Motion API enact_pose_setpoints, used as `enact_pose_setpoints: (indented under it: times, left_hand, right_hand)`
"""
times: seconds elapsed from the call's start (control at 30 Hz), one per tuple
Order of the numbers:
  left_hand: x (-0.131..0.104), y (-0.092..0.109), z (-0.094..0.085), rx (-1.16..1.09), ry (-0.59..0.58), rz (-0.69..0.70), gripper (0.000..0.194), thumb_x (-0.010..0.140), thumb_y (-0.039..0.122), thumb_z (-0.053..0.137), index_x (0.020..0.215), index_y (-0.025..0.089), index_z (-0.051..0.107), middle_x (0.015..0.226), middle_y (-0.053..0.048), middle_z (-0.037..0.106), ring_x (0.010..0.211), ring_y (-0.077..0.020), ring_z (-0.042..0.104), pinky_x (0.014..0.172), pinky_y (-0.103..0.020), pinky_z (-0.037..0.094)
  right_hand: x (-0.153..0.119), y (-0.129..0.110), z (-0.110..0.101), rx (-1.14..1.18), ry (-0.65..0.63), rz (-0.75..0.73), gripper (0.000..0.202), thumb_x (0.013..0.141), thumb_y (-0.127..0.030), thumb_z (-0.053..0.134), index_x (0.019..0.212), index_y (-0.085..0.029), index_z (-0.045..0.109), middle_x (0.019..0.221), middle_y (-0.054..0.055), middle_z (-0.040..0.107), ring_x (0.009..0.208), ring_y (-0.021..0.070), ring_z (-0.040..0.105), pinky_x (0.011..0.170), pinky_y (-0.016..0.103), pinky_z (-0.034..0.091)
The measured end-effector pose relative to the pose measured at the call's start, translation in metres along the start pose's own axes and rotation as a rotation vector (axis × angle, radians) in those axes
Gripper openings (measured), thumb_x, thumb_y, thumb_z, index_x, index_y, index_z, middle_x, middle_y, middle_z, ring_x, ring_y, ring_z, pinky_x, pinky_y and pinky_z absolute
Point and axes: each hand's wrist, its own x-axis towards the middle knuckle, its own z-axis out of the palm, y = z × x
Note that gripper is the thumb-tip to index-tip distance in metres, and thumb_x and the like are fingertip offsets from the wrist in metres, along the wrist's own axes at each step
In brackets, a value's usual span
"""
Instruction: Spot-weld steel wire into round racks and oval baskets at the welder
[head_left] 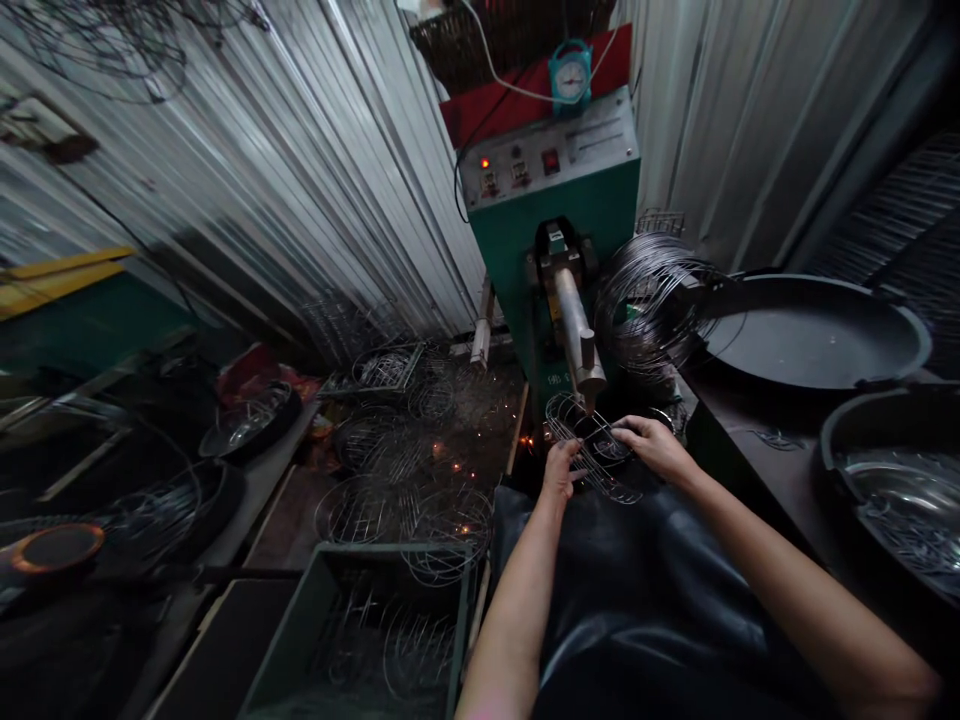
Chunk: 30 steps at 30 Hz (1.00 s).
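My left hand [561, 470] is closed on the near left edge of a wire rack [596, 470], a rounded frame with thin parallel bars. The rack is tilted beneath the electrode tip of a green spot welder [499, 260]. The welder's upper arm [576, 330] points down at the rack's far side. My right hand [656, 447] pinches a thin piece of wire at the rack's right side; whether that wire is part of the rack I cannot tell. Orange sparks [527, 440] glow just left of the rack. A black apron [645, 610] covers my lap.
A green crate [311, 600] holding wire frames stands at lower left, with more wire racks [390, 440] piled behind it. At right are a coil of wire [652, 300], a wide grey pan [817, 335] and a black basin [832, 450] with small metal pieces.
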Motion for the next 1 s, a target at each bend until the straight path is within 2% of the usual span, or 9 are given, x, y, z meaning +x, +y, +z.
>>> enact_pose_setpoints:
  times: [0.13,0.27,0.43,0.53,0.7,0.8,0.9,0.93,1.0]
  left_hand:
    - [0.001,-0.003,-0.003,-0.010,0.018,-0.008,0.039,0.057,0.044,0.067,0.086,0.017,0.061,0.091,-0.007,0.058,0.079,-0.0170,0.052,0.066,-0.033,0.048]
    - [0.001,-0.005,-0.002,0.008,0.017,-0.061,0.038,0.061,0.043,0.063,0.088,0.018,0.061,0.091,-0.007,0.057,0.080,-0.0175,0.052,0.069,-0.036,0.049]
    - [0.003,0.004,0.003,-0.010,0.045,-0.208,0.039,0.067,0.048,0.057,0.093,0.018,0.059,0.089,-0.007,0.055,0.080,-0.0183,0.052,0.071,-0.039,0.049]
    - [0.004,0.011,0.003,-0.017,0.072,-0.272,0.042,0.067,0.052,0.056,0.087,0.015,0.057,0.084,-0.006,0.053,0.076,-0.0178,0.052,0.071,-0.039,0.049]
    - [0.011,0.019,0.001,-0.043,0.135,-0.326,0.042,0.068,0.053,0.058,0.082,0.014,0.055,0.075,-0.004,0.051,0.068,-0.0160,0.052,0.069,-0.040,0.050]
    - [0.015,0.018,0.001,-0.034,0.101,-0.351,0.042,0.071,0.054,0.056,0.084,0.014,0.057,0.076,-0.005,0.053,0.067,-0.0162,0.053,0.069,-0.042,0.050]
    - [0.012,0.010,-0.003,-0.014,0.063,-0.330,0.052,0.071,0.061,0.051,0.092,0.014,0.058,0.085,-0.010,0.058,0.076,-0.0202,0.057,0.072,-0.042,0.050]
    - [0.009,0.005,-0.006,0.008,0.054,-0.290,0.056,0.071,0.063,0.050,0.097,0.014,0.058,0.090,-0.011,0.059,0.082,-0.0219,0.058,0.073,-0.042,0.050]
    - [0.002,-0.006,-0.013,0.106,0.050,-0.122,0.062,0.069,0.062,0.055,0.111,0.017,0.053,0.106,-0.012,0.057,0.096,-0.0243,0.057,0.080,-0.042,0.048]
  right_hand:
    - [-0.010,0.017,-0.002,0.076,-0.023,0.056,0.030,0.068,-0.044,0.060,0.082,-0.018,0.065,0.073,0.002,0.067,0.068,0.0166,0.059,0.064,0.027,0.045]
    - [-0.024,0.029,-0.008,0.138,-0.087,0.091,0.029,0.068,-0.044,0.060,0.080,-0.017,0.064,0.070,0.002,0.066,0.064,0.0156,0.059,0.064,0.028,0.046]
    - [-0.012,0.015,-0.007,0.051,-0.058,0.043,0.028,0.070,-0.043,0.058,0.081,-0.018,0.064,0.071,0.001,0.066,0.064,0.0158,0.058,0.062,0.027,0.045]
    - [0.000,0.004,-0.003,0.020,-0.046,0.016,0.026,0.069,-0.041,0.058,0.078,-0.018,0.064,0.069,0.001,0.065,0.064,0.0159,0.058,0.061,0.026,0.044]
    - [0.014,-0.006,0.005,0.015,-0.014,0.022,0.024,0.066,-0.039,0.057,0.073,-0.017,0.064,0.065,0.001,0.063,0.061,0.0158,0.056,0.058,0.026,0.043]
    - [0.017,-0.008,0.006,0.015,-0.009,0.020,0.025,0.066,-0.040,0.057,0.073,-0.017,0.064,0.066,0.002,0.064,0.063,0.0163,0.056,0.057,0.026,0.043]
    - [0.011,-0.002,0.000,0.028,-0.030,0.028,0.029,0.067,-0.043,0.058,0.078,-0.017,0.065,0.073,0.003,0.066,0.070,0.0175,0.059,0.063,0.026,0.044]
    - [0.006,0.003,-0.004,0.033,-0.035,0.038,0.030,0.066,-0.043,0.060,0.081,-0.017,0.065,0.077,0.003,0.067,0.073,0.0179,0.059,0.066,0.027,0.045]
    - [-0.005,0.014,-0.011,0.048,-0.067,0.082,0.033,0.065,-0.045,0.062,0.083,-0.018,0.064,0.079,0.003,0.067,0.074,0.0178,0.059,0.068,0.028,0.046]
